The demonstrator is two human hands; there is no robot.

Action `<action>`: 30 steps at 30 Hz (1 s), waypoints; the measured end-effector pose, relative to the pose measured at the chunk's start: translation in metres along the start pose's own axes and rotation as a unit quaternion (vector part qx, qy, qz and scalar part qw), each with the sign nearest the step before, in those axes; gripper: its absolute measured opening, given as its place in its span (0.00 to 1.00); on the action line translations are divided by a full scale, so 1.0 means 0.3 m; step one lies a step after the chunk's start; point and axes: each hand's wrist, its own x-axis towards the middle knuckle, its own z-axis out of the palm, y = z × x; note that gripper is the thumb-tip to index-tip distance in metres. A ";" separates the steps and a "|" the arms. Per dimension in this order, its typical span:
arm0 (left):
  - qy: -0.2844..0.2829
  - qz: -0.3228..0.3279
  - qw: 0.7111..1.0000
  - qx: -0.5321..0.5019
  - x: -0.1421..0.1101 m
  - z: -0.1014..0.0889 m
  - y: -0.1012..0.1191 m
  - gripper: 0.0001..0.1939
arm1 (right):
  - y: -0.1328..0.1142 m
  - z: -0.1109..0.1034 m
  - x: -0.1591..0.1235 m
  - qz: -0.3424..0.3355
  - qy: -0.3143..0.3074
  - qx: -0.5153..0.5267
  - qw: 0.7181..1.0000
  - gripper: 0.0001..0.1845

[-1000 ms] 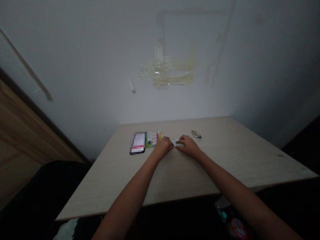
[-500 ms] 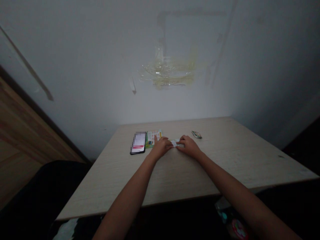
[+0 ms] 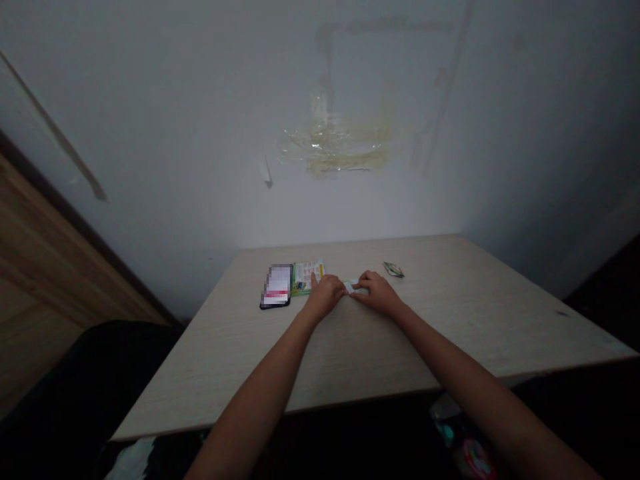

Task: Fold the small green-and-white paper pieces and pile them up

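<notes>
The small pale paper piece point(image 3: 349, 287) lies at the middle of the wood-grain table point(image 3: 360, 353), between the two hands and low against the surface. The left hand point(image 3: 327, 293) is curled, with its fingertips closed on the left end of the paper. The right hand point(image 3: 377, 292) grips the right end between thumb and index finger, the other fingers bent. Both forearms extend over the near table edge and converge at the paper. A printed leaflet point(image 3: 303, 272) with green edging and colored panels lies flat behind the left hand, which covers its near right corner; contact between the two cannot be determined. Directly left of the leaflet, its right edge alongside, lies a smartphone point(image 3: 278, 285) with a black border, screen up and lit; the screen content is pixelated. A small folded printed paper point(image 3: 394, 269) rests beyond the right hand, apart from it. Behind the table, the wall point(image 3: 200, 167) carries strips of yellowed clear tape point(image 3: 345, 159). Below the near edge, at right, a round pink object point(image 3: 477, 459) is partly visible in shadow.
</notes>
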 end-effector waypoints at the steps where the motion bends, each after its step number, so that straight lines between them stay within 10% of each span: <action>1: 0.000 -0.003 1.000 0.000 0.000 0.001 0.002 0.09 | 0.001 0.001 0.000 0.002 0.001 0.002 1.000 0.15; 19: 0.084 -0.012 0.994 -0.068 -0.015 -0.024 -0.002 0.09 | 0.035 0.025 0.002 0.011 0.008 0.037 0.999 0.11; 30: 0.035 0.043 0.998 -0.014 -0.016 -0.018 0.001 0.11 | 0.064 0.045 0.010 0.029 0.012 0.059 0.998 0.12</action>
